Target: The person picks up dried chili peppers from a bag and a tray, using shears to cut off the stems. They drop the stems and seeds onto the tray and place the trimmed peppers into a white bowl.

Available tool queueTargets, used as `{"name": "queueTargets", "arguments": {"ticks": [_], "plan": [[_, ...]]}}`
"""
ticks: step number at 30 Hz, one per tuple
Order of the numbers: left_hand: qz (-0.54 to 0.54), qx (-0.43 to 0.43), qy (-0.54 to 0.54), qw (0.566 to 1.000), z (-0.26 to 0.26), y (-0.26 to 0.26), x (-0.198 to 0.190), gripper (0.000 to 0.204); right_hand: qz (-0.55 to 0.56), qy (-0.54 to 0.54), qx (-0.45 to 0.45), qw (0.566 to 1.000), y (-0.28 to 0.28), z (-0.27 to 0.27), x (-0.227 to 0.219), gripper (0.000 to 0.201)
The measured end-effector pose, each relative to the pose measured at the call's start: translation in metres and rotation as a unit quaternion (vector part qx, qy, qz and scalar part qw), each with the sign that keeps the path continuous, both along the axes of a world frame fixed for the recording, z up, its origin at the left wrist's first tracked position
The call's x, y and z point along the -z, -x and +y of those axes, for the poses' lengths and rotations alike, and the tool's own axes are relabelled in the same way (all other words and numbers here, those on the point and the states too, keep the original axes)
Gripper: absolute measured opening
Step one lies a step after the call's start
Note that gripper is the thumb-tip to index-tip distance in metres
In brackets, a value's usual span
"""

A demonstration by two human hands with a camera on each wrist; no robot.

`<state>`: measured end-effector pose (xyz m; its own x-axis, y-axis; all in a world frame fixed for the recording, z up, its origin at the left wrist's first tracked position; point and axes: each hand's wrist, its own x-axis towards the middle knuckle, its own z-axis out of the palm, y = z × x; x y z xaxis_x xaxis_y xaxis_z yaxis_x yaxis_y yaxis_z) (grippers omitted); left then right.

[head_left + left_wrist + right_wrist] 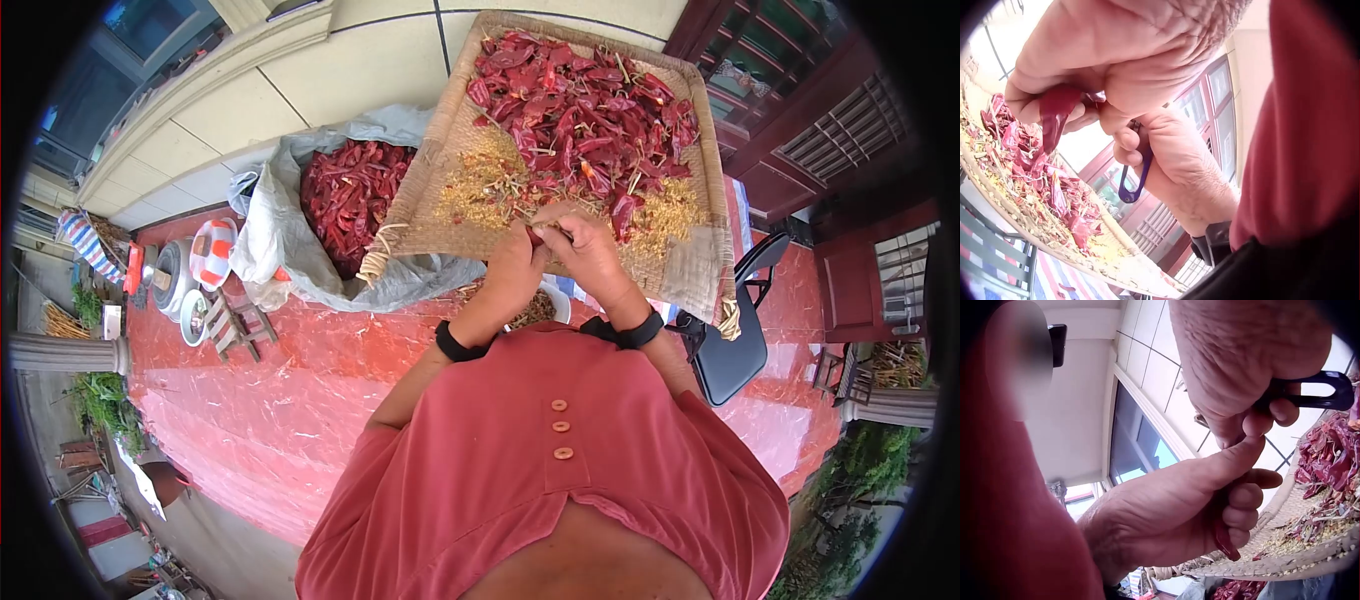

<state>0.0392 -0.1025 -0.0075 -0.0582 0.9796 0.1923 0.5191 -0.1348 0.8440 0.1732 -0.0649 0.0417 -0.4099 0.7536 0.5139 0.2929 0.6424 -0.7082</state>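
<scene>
My left hand (514,266) holds a dried red chili (1057,119); its tip hangs out below the curled fingers in the left wrist view. Close against it, my right hand (586,252) grips small snips (1329,391) with a dark blue looped handle that sticks out behind the palm. The fingers hide the blades. Thumbs and fingertips of both hands meet around the upper end of the chili. Both hands are over the near edge of a woven tray (690,265). A heap of dried chilies (590,110) covers its far part, with loose yellow seeds (485,175) nearer me.
Left of the tray stands a large pale sack (270,220) full of dried chilies. Below my hands, a bowl (556,300) shows partly behind my wrists. A black chair (730,350) is to the right. A small wooden stool (240,320) stands on the red floor at left.
</scene>
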Motion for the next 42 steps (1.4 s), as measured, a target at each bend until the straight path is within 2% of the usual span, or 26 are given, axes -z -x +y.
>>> {"name": "queueTargets", "arguments": {"ticks": [2, 5, 8, 9, 12, 16, 17, 23, 26, 29, 32, 35, 38, 41, 42], "plan": [[-0.036, 0.012, 0.008, 0.999, -0.003, 0.001, -0.005, 0.025, -0.026, 0.011, 0.031, 0.999, 0.000, -0.007, -0.009, 0.013], [-0.038, 0.081, -0.033, 0.995, 0.000, 0.000, -0.006, 0.024, 0.014, 0.132, 0.060, 0.989, -0.006, -0.009, -0.001, 0.006], [-0.086, 0.125, 0.089, 0.984, 0.000, -0.003, -0.015, 0.025, 0.157, 0.259, -0.008, 0.953, -0.017, -0.003, 0.009, 0.009], [-0.089, 0.127, 0.080, 0.985, 0.001, -0.005, -0.016, 0.026, 0.198, 0.256, -0.021, 0.946, -0.017, -0.002, 0.009, 0.011], [-0.106, 0.136, 0.064, 0.983, 0.002, -0.011, -0.021, 0.026, 0.255, 0.413, -0.032, 0.874, -0.029, -0.003, -0.006, 0.011], [-0.138, 0.145, 0.058, 0.978, 0.003, -0.019, -0.024, 0.026, 0.321, 0.473, -0.060, 0.819, -0.037, 0.001, -0.001, 0.011], [-0.144, 0.144, 0.053, 0.978, 0.004, -0.021, -0.022, 0.026, 0.346, 0.495, -0.087, 0.793, -0.040, 0.002, 0.001, 0.010], [-0.169, 0.147, 0.032, 0.974, 0.006, -0.023, -0.017, 0.025, 0.408, 0.581, -0.087, 0.699, -0.042, 0.006, 0.010, 0.006], [-0.140, 0.140, 0.029, 0.980, 0.006, -0.019, -0.018, 0.024, 0.437, 0.597, -0.130, 0.660, -0.044, 0.011, 0.022, 0.003], [-0.104, 0.132, 0.017, 0.986, 0.006, -0.015, -0.020, 0.023, 0.453, 0.665, -0.143, 0.576, -0.044, 0.015, 0.029, 0.005], [-0.077, 0.131, -0.126, 0.980, 0.008, -0.015, -0.017, 0.023, 0.494, 0.726, -0.166, 0.449, -0.042, 0.019, 0.035, 0.006], [-0.099, 0.131, -0.092, 0.982, 0.007, -0.013, -0.024, 0.023, 0.486, 0.672, -0.148, 0.540, -0.040, 0.014, 0.016, 0.007], [-0.165, 0.152, -0.080, 0.971, 0.007, -0.012, -0.024, 0.021, 0.487, 0.626, -0.145, 0.591, -0.038, 0.013, 0.015, 0.007], [-0.213, 0.146, -0.041, 0.965, 0.009, -0.010, -0.021, 0.018, 0.455, 0.568, -0.172, 0.663, -0.036, 0.012, 0.011, 0.009], [-0.151, 0.141, -0.018, 0.978, 0.012, -0.007, -0.016, 0.020, 0.451, 0.536, -0.170, 0.693, -0.037, 0.012, 0.008, 0.010]]}}
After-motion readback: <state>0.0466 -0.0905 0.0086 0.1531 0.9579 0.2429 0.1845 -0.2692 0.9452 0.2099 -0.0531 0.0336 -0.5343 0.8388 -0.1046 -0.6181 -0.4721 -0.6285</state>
